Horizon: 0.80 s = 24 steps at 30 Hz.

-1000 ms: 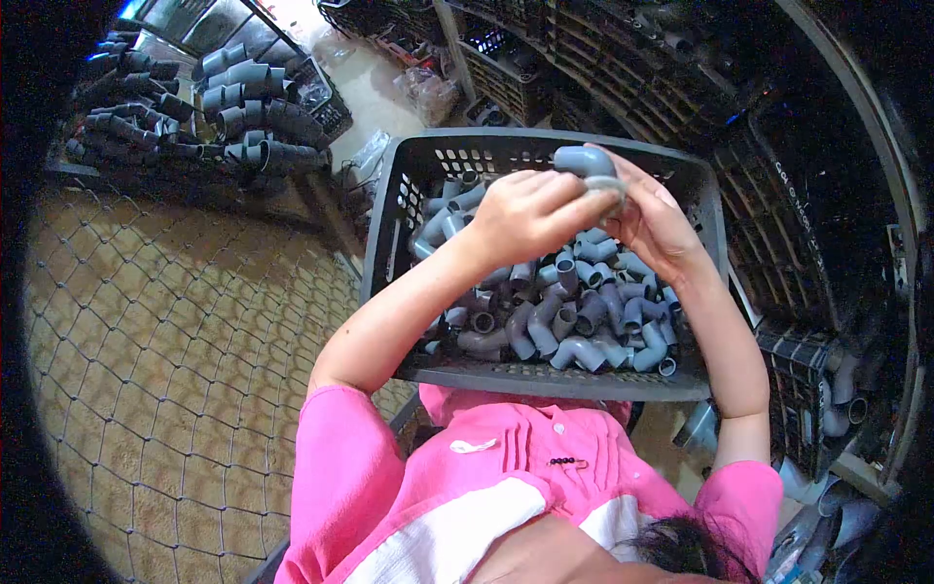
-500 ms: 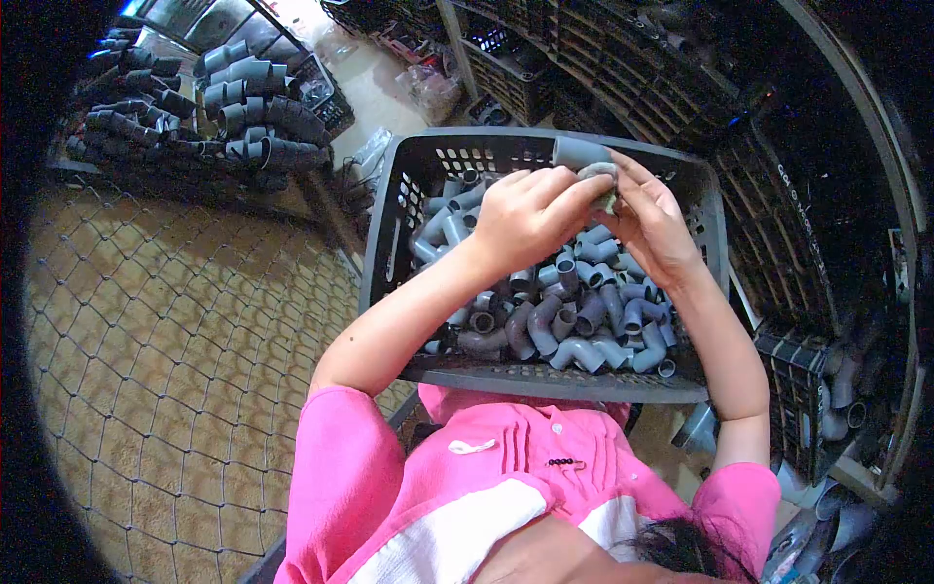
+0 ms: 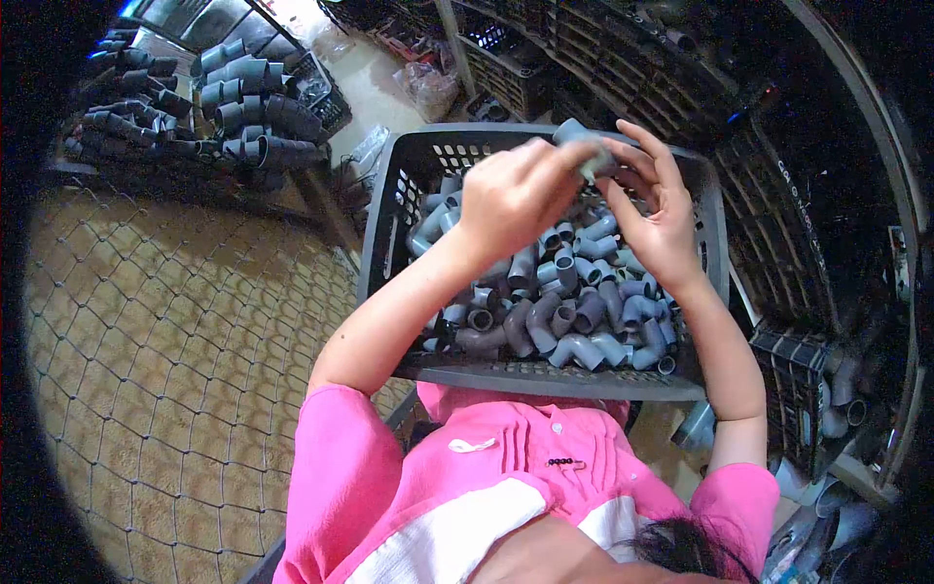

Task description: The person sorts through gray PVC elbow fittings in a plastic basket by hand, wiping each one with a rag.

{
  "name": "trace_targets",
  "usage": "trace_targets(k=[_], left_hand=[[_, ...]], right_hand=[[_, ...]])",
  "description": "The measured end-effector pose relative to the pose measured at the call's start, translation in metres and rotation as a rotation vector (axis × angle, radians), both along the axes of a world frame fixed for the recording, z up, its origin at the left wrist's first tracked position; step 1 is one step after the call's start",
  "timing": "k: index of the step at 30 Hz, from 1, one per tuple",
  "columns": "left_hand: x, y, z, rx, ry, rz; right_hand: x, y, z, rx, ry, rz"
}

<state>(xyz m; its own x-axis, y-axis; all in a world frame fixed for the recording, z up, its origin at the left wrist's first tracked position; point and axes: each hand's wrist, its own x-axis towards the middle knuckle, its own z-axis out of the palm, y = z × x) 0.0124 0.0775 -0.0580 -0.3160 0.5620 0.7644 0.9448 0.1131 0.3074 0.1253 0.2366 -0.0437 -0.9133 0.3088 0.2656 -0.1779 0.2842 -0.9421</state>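
Note:
My left hand (image 3: 514,193) is closed on a small greenish-grey cloth (image 3: 591,171), pressed against a grey pipe fitting (image 3: 572,131). Curled around the fitting's other end are fingers of my right hand (image 3: 654,209), its index finger raised; blur and overlap hide part of this grip. Both hands are above the far part of a black plastic crate (image 3: 545,383). Inside it lie several grey curved pipe fittings (image 3: 584,350).
Wire mesh (image 3: 195,389) spans the left side. Several larger grey fittings (image 3: 255,102) are stacked at the upper left. Black crates (image 3: 623,68) stand behind and along the right. A plastic bag (image 3: 428,88) lies on the floor beyond the crate.
The fitting has tilted, and less of it shows above my left hand. My right hand's fingers have spread and its index finger has lifted. The crate stays in nearly the same place.

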Motion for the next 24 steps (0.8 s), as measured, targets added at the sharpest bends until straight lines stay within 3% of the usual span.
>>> trace_targets(k=[2,9,15,18,22,24], left_hand=[[-0.003,0.004,-0.001,0.116,-0.157,0.062],[0.014,0.005,-0.001,-0.065,-0.166,-0.161],[-0.004,0.008,-0.007,0.146,-0.192,0.067],[0.0,0.004,-0.009,0.09,-0.131,-0.008],[0.008,0.007,-0.012,-0.013,0.031,-0.154],[0.001,0.004,-0.009,-0.005,0.049,-0.097]], right_hand=[[-0.001,0.001,0.001,0.184,0.042,-0.02],[0.001,0.001,0.006,0.641,0.13,-0.074],[-0.001,0.0,0.004,0.501,0.099,-0.124],[0.0,-0.004,-0.006,-0.177,-0.014,-0.027],[0.001,0.009,-0.008,-0.319,-0.118,0.148],[0.001,0.01,-0.005,-0.378,-0.153,0.18]])
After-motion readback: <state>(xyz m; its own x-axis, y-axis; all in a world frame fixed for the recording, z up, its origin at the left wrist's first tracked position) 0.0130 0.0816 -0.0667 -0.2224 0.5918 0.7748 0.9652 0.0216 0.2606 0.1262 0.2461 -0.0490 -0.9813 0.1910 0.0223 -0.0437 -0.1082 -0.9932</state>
